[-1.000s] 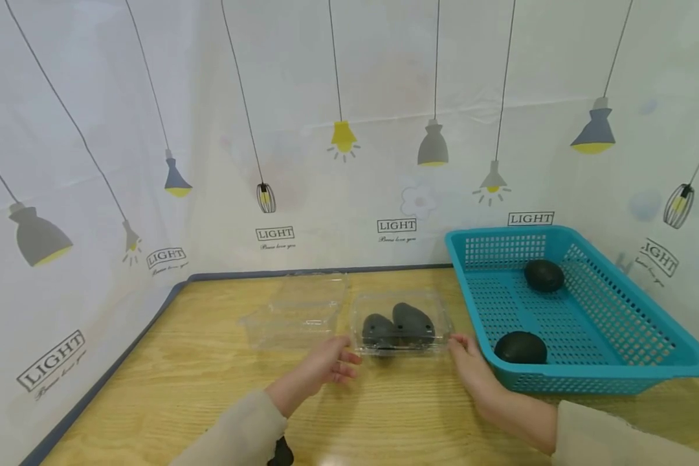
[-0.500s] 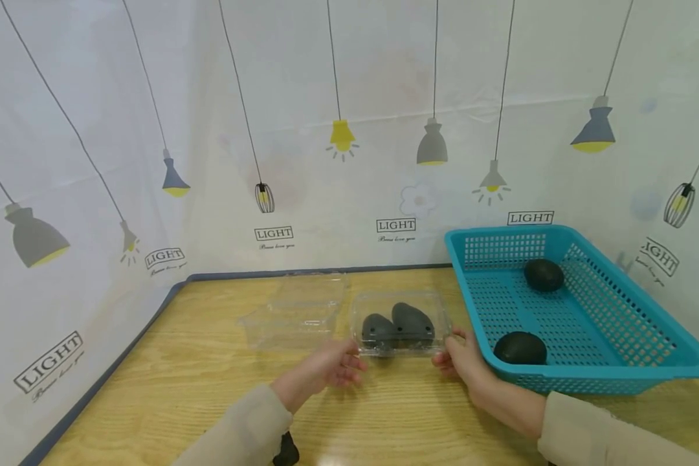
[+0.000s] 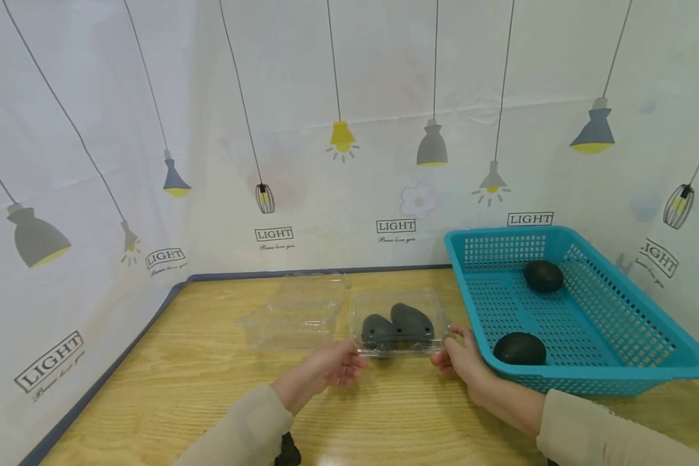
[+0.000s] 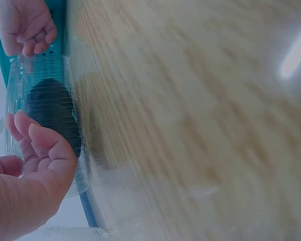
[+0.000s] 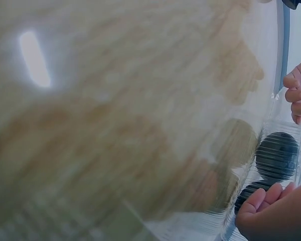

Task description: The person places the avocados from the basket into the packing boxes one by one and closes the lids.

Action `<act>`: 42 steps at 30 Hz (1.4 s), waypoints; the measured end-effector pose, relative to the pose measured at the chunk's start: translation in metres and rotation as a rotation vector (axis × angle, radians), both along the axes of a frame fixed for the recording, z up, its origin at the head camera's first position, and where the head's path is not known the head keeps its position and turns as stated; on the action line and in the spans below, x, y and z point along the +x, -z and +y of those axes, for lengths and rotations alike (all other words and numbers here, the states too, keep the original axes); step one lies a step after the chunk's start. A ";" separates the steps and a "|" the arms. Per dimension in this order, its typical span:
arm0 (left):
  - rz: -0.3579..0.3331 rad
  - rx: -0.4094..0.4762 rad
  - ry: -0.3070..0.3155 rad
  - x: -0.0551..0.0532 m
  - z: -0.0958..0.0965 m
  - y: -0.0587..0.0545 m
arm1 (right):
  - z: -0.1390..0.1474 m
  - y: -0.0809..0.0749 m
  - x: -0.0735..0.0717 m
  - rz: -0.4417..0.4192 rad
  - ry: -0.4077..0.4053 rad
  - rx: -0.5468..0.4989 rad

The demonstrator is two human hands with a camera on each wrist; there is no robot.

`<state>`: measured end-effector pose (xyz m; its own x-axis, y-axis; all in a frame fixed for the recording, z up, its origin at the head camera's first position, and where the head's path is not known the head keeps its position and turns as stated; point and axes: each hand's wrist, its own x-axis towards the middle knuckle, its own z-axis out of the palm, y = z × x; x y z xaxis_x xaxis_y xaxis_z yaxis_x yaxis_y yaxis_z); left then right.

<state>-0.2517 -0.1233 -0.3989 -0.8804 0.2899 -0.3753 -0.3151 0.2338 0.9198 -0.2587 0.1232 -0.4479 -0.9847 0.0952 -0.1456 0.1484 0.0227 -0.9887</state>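
In the head view, a lidded clear plastic clamshell box point(image 3: 399, 304) stands mid-table with two dark avocados point(image 3: 412, 323) inside. My left hand point(image 3: 326, 369) is at its front left corner, thumb and fingers curled at the rim. At the front right corner my right hand point(image 3: 466, 362) pinches the rim, thumb on top and fingers curled below. The left wrist view shows the left hand point(image 4: 42, 165) with bent fingers beside the ribbed box wall point(image 4: 65, 75). Curled fingertips of the right hand point(image 5: 276, 211) overlap the box in the right wrist view.
An open clear clamshell box point(image 3: 294, 323) stands left of the lidded one. On the right, a blue perforated basket point(image 3: 611, 370) holds two more avocados point(image 3: 521, 348), point(image 3: 543, 276) apart from each other. A lamp-printed backdrop point(image 3: 349, 194) stands behind the wooden table point(image 3: 169, 388).
My right hand has shifted slightly left and its fingers have curled under the box's front right corner. The left hand has edged right to the left corner. The box stays in place.
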 end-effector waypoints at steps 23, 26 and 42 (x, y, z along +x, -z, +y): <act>0.390 -0.386 0.260 0.025 -0.005 -0.015 | -0.002 -0.050 0.060 -0.212 -0.320 0.123; 0.799 -0.604 0.316 0.028 0.006 -0.024 | 0.000 -0.054 0.068 -0.125 -0.428 0.174; 1.470 -1.221 0.367 0.013 0.041 -0.010 | 0.035 -0.083 0.067 1.229 -0.276 1.126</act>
